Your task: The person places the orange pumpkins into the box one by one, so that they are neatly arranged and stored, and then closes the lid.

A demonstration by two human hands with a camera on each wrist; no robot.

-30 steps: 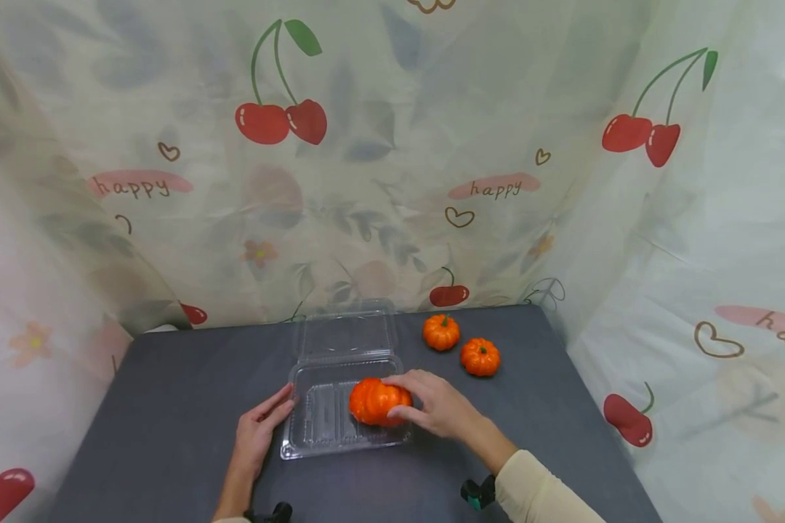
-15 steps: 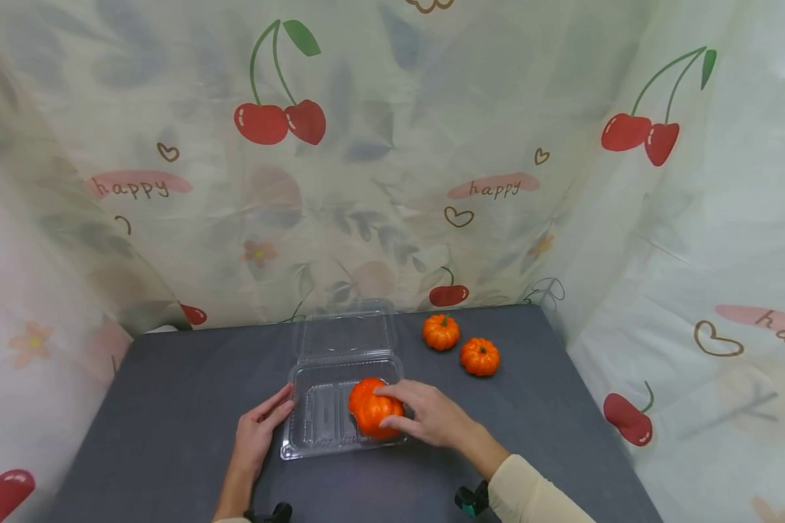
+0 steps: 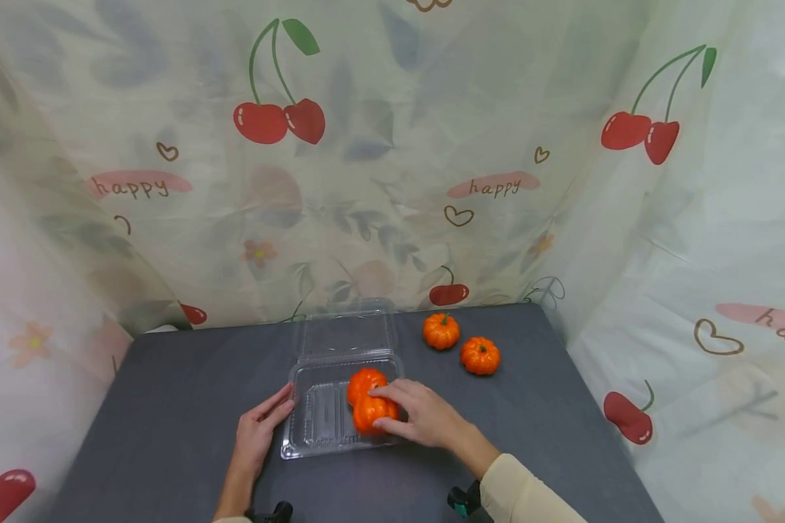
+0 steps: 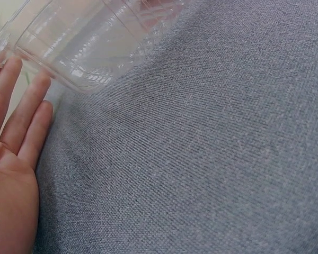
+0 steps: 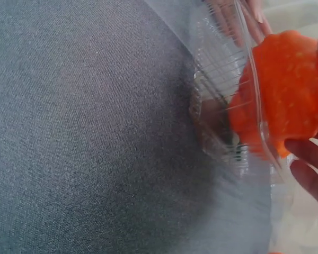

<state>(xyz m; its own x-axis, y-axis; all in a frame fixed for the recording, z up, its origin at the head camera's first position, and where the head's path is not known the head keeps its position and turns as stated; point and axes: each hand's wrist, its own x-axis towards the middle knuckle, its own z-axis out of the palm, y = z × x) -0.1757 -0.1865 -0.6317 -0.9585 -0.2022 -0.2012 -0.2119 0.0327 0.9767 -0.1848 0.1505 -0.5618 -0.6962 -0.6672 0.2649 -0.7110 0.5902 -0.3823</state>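
A clear plastic clamshell container point(image 3: 320, 407) lies with its lid point(image 3: 347, 334) folded back. Two small, glossy orange pumpkins are at the right side of its base, one behind the other. My right hand point(image 3: 425, 418) holds the front pumpkin point(image 3: 374, 415) from the right, thumb low and fingers over its top. The rear pumpkin point(image 3: 365, 379) overlaps it in the head view. In the right wrist view, orange point(image 5: 289, 84) shows above the container's rim and through its wall. My left hand point(image 3: 258, 436) touches the container's left edge, fingers point(image 4: 29, 114) extended along its side.
Two more small orange pumpkins, one point(image 3: 441, 331) at the back and one point(image 3: 480, 356) nearer, sit right of the container on the dark grey tabletop point(image 3: 190, 414). A cherry-printed curtain point(image 3: 379, 181) encloses the back and sides.
My right hand has shifted slightly left and turned the front pumpkin, bringing it from the right of the rear one to in front of it. The left hand stays at the container's edge.
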